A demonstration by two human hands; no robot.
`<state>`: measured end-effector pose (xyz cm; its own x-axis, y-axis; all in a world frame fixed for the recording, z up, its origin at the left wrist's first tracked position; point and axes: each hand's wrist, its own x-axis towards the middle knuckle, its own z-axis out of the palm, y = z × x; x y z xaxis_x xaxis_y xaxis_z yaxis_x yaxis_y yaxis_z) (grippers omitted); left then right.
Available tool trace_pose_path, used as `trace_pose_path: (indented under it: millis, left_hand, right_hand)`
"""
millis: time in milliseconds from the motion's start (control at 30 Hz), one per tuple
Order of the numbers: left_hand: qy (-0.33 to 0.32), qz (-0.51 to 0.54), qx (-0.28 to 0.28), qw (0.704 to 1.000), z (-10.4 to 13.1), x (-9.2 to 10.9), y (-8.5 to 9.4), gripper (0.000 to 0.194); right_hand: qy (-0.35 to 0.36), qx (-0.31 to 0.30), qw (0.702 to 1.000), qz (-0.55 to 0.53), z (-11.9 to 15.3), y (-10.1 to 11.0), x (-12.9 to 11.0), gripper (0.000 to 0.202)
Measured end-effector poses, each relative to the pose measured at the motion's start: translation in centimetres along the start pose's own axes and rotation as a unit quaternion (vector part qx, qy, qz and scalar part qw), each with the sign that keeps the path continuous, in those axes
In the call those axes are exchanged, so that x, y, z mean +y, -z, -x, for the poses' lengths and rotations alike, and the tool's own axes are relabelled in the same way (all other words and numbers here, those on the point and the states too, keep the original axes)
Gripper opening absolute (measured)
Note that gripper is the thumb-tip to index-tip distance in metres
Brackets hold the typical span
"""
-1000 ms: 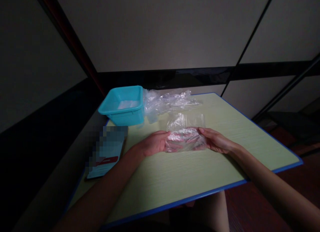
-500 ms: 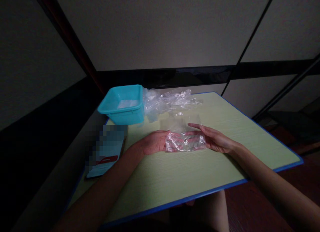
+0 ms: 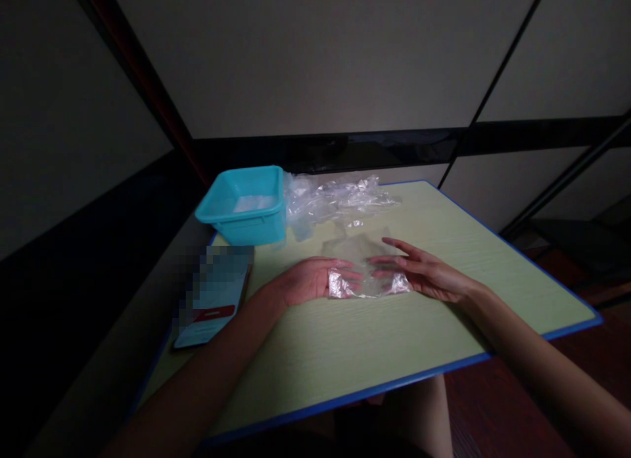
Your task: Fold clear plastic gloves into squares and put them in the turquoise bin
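A clear plastic bag (image 3: pixel 367 288) lies flat in front of me, its near edge crinkled and shiny at both corners. My left hand (image 3: pixel 315 279) is at the bag's left end, palm inward. Its fingers are stretched out to the right, and the lower ones show through the plastic. From the other side, my right hand (image 3: pixel 424 271) reaches in with its fingers spread. The index finger is raised, while the lower fingers are behind the bag's right corner. No pinch on the plastic is visible in either hand.
A heap of clear plastic bags (image 3: pixel 340 198) lies along the table's back. To its left stands a turquoise basket (image 3: pixel 256 228) with something white inside. A phone (image 3: pixel 221 300), partly blurred, rests at the left edge. Blue trim borders the pale table (image 3: pixel 394 353).
My right hand's fingers have lifted and spread, and the near strip of the bag looks flatter in the middle. My left fingers are more stretched out. The view has shifted slightly.
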<state>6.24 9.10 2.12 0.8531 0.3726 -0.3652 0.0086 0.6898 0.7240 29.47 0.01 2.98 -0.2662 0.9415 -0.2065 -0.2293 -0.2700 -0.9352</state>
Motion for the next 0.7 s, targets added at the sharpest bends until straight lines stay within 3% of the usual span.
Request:
trace_pose_path:
  millis: [133, 333, 467, 600, 700]
  left_hand:
    - [-0.007, -0.013, 0.045, 0.999, 0.2, 0.1, -0.5, 0.02]
    - [-0.059, -0.084, 0.182, 0.978, 0.8, 0.0, -1.7, 0.016]
    - [-0.117, -0.174, 0.276, 0.938, 1.6, -0.2, -2.5, 0.037]
    - [-0.147, -0.265, 0.313, 0.9, 2.0, -0.7, -2.8, 0.052]
    - [-0.184, -0.348, 0.336, 0.856, 2.2, -1.6, -2.5, 0.06]
  right_hand:
    - [0.011, 0.032, 0.998, 0.06, 0.3, 0.0, -0.2, 0.066]
    - [0.054, 0.105, 0.982, 0.147, 0.4, 0.1, 0.6, 0.068]
    - [0.106, 0.144, 0.964, 0.197, 0.4, 0.0, 1.2, 0.068]
    - [0.134, 0.175, 0.947, 0.233, 0.6, -0.2, 1.9, 0.068]
    - [0.141, 0.204, 0.931, 0.267, 0.9, -0.4, 2.5, 0.068]
